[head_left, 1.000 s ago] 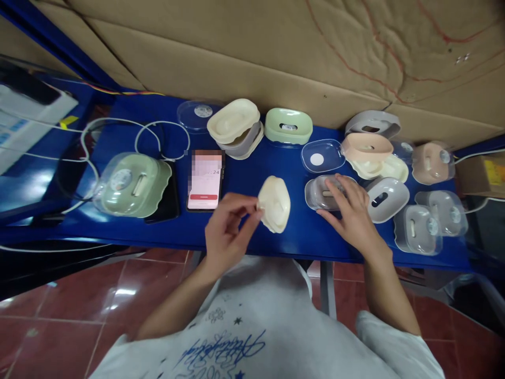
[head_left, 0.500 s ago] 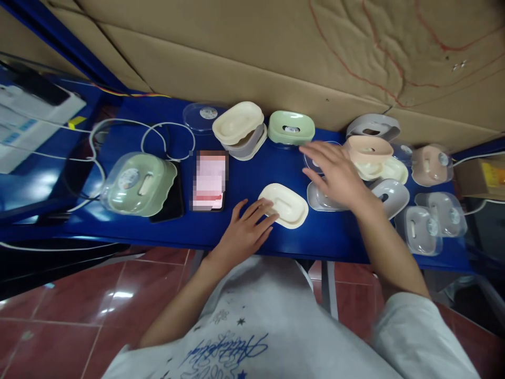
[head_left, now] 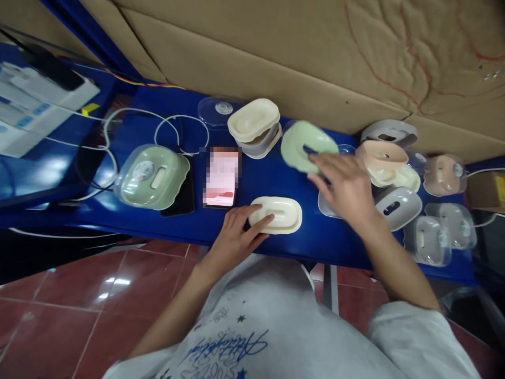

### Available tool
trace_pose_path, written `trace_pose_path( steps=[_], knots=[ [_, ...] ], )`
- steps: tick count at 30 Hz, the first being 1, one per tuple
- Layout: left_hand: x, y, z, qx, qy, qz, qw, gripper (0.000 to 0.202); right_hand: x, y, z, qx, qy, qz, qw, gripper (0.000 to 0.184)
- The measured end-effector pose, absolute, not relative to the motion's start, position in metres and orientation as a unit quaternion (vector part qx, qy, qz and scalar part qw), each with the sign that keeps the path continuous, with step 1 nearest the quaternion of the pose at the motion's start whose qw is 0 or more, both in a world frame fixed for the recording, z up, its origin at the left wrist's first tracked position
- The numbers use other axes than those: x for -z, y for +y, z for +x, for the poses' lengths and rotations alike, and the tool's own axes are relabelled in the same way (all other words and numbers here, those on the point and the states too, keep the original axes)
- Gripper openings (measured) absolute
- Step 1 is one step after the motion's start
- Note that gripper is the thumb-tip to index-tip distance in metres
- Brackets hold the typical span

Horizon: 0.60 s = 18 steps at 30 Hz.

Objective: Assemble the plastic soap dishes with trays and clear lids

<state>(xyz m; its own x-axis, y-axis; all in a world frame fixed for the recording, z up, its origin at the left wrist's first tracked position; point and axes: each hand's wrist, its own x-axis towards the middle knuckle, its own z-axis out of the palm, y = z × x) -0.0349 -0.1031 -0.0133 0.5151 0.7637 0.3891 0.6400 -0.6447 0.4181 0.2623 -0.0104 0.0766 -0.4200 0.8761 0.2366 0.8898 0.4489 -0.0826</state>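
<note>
Head view shows the green tray (head_left: 294, 145) in your right hand (head_left: 315, 166), fingers closed on it around the slot and near edge, palm clear of it; the tray tilts and looks slightly blurred, above the far part of the blue surface (head_left: 264, 181); it reaches out ahead and to the left of your fingers, so most of it is unsupported beyond the grip. It looks like thin moulded plastic, so expect it light and fairly stiff, with a smooth, glossy skin that may slide under dry fingertips; the slot gives you a sure place to hook a finger, with the thumb against the outer edge; a hard squeeze on the thin wall seems unwise.

Your left hand (head_left: 246, 231) lies with spread fingers on the left end of the cream tray (head_left: 286, 216), not closed around it; that tray sits flat near the front edge of the surface, mostly to the right of your fingertips, and should handle much the same, best taken by its rim at the short ends, since the shallow hollow offers little to pinch. Just left of it is the phone (head_left: 223, 179); the grey box (head_left: 327, 206) sits partly hidden by your right hand.
</note>
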Motion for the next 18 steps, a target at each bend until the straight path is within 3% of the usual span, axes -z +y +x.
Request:
trace_pose_path(
  steps=[2, 5, 11, 18],
  knots=[
    [0.019, -0.101, -0.038, -0.308, 0.419, 0.847, 0.114, 0.069, -0.074, -0.052, 0.253, 0.003, -0.861, -0.493, 0.121, 0.037],
    [0.021, -0.096, -0.041, -0.327, 0.414, 0.842, 0.115, 0.085, -0.059, -0.095, 0.238, -0.041, -0.881, -0.459, 0.104, 0.047],
    [0.008, -0.086, -0.040, -0.238, 0.353, 0.897, 0.121, 0.057, -0.024, -0.121, 0.224, -0.082, -0.890, -0.439, 0.087, 0.068],
    [0.008, -0.090, -0.041, -0.233, 0.342, 0.902, 0.124, 0.046, -0.010, -0.132, 0.226, -0.069, -0.887, -0.440, 0.119, 0.090]
  ],
)
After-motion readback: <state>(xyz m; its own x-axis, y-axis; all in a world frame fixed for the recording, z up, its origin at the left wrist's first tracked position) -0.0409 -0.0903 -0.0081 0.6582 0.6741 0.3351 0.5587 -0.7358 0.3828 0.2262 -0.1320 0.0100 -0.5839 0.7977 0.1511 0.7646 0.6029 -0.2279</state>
